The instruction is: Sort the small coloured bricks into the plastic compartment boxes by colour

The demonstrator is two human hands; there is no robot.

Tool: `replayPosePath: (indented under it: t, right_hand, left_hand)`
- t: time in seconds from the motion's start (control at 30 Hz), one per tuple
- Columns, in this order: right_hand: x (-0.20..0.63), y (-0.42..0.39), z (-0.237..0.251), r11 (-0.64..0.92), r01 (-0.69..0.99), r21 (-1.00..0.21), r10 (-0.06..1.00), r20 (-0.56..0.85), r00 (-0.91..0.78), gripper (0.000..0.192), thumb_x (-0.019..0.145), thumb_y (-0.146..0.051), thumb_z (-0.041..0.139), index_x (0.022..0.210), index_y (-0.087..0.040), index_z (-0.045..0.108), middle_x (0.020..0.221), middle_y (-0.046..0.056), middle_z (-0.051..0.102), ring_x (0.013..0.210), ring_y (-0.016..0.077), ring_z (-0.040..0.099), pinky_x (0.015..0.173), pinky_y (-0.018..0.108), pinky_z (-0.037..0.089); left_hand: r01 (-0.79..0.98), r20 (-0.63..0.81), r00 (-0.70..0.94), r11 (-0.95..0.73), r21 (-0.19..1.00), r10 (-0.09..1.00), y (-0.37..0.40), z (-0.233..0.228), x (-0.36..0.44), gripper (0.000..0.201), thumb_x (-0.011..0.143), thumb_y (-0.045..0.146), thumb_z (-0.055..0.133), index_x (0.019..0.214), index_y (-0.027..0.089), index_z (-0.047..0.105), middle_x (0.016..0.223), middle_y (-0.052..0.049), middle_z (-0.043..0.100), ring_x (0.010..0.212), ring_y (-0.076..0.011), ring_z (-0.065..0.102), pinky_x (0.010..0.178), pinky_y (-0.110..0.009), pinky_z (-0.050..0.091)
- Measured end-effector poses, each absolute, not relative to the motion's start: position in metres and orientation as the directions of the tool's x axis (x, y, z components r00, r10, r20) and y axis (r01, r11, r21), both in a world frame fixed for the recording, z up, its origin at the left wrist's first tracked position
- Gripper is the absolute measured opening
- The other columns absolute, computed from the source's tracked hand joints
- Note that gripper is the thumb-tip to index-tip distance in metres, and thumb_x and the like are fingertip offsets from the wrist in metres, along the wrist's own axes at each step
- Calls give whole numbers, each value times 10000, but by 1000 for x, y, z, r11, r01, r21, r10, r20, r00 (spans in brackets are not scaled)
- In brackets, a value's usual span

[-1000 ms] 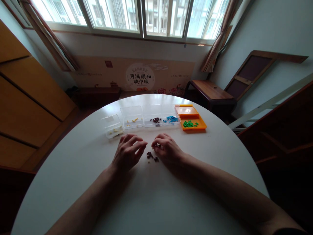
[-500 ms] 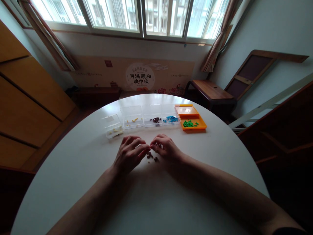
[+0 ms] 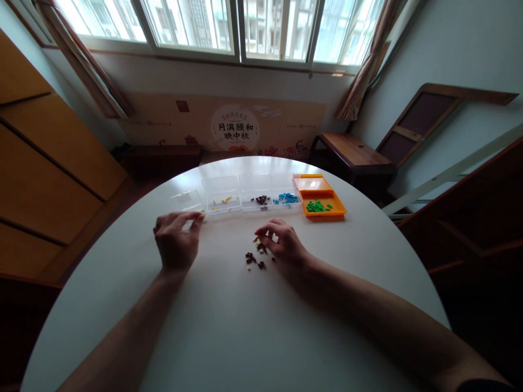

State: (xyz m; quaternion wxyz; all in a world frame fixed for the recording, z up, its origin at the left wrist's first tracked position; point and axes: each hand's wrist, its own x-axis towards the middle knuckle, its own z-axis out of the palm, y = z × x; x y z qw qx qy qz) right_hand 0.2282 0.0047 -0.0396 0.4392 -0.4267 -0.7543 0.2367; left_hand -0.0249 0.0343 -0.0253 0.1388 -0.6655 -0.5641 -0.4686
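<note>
Two hands rest on the round white table. The left hand covers most of the leftmost clear box, fingertips pinched at a pale piece too small to identify. The right hand curls over the loose dark pieces at the table's middle; whether it grips any is unclear

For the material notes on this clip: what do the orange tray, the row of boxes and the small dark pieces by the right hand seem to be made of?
Orange tray: likely plastic, opaque, smooth, evenly coloured.
Boxes: clear plastic by their see-through walls, with the table showing through.
Dark pieces near the right hand: probably small moulded plastic bricks, too small to tell finish.
</note>
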Motion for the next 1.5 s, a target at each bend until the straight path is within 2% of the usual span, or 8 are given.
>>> replayPosePath:
  t: [0.1, 0.17, 0.33, 0.57, 0.73, 0.87, 1.13, 1.5]
  right_hand:
    - [229, 5, -40, 518, 436, -736, 855, 468, -225, 124, 826, -153, 602, 893, -200, 696, 825, 30, 635, 801, 149, 595, 715, 267, 478]
    - [229, 5, -40, 518, 437, -735, 854, 472, -218, 126, 823, -151, 602, 891, -202, 694, 821, 28, 633, 798, 149, 595, 710, 266, 477]
    - [232, 7, -40, 524, 456, -719, 846, 500, -184, 123, 822, -142, 593, 878, -195, 689, 809, 25, 630, 784, 148, 582, 733, 278, 470]
    - [233, 7, -39, 503, 485, -715, 858, 481, -181, 144, 804, -122, 589, 879, -192, 690, 817, 30, 625, 803, 161, 577, 755, 300, 468]
    - [232, 5, -35, 514, 556, -654, 853, 457, -251, 246, 743, -24, 571, 880, -184, 698, 860, 50, 630, 866, 189, 570, 802, 331, 466]
    - [234, 6, -34, 523, 581, -624, 848, 451, -280, 265, 701, 7, 570, 834, -185, 695, 848, 46, 618, 864, 190, 555, 803, 326, 463]
    - [231, 1, -34, 726, 464, -507, 679, 423, -600, 200, 707, -151, 679, 893, -222, 695, 880, 31, 629, 877, 187, 556, 870, 350, 439]
    - [230, 2, -35, 709, 517, -481, 704, 427, -568, 100, 756, -212, 670, 856, -200, 679, 877, 41, 633, 843, 182, 553, 838, 338, 444]
  left_hand:
    - [838, 671, -330, -122, 532, 664, 45, -27, -41, 188, 797, 329, 650, 855, 166, 723, 850, -73, 701, 841, -239, 573, 778, -363, 448]
    - [795, 615, -414, -63, 604, 671, 50, -28, -46, 221, 782, 304, 646, 925, 154, 721, 890, -72, 701, 828, -228, 575, 752, -352, 445]
    - [779, 613, -401, -99, 620, 681, 50, -30, -44, 263, 796, 306, 609, 980, 145, 707, 949, -78, 688, 878, -228, 568, 742, -348, 437]
    - [828, 777, -1, -436, 354, 630, 30, -22, -17, 127, 840, 287, 589, 847, 201, 683, 896, -54, 664, 915, -219, 579, 881, -374, 442]
    - [727, 759, 322, -661, 185, 566, 18, -19, -5, 58, 832, 204, 609, 844, 216, 665, 855, -36, 662, 865, -201, 566, 826, -364, 458]
    - [668, 701, 475, -737, 107, 532, 14, -20, 1, 77, 833, 173, 610, 872, 218, 659, 859, -27, 668, 863, -191, 561, 810, -354, 446]
    - [572, 570, 613, -805, 158, 547, 6, -19, 8, 83, 805, 147, 573, 809, 204, 633, 870, -32, 661, 896, -196, 553, 833, -370, 422]
    - [544, 406, 715, -818, 186, 569, 1, -17, 14, 109, 852, 180, 555, 792, 212, 641, 905, -24, 655, 910, -183, 534, 859, -350, 392]
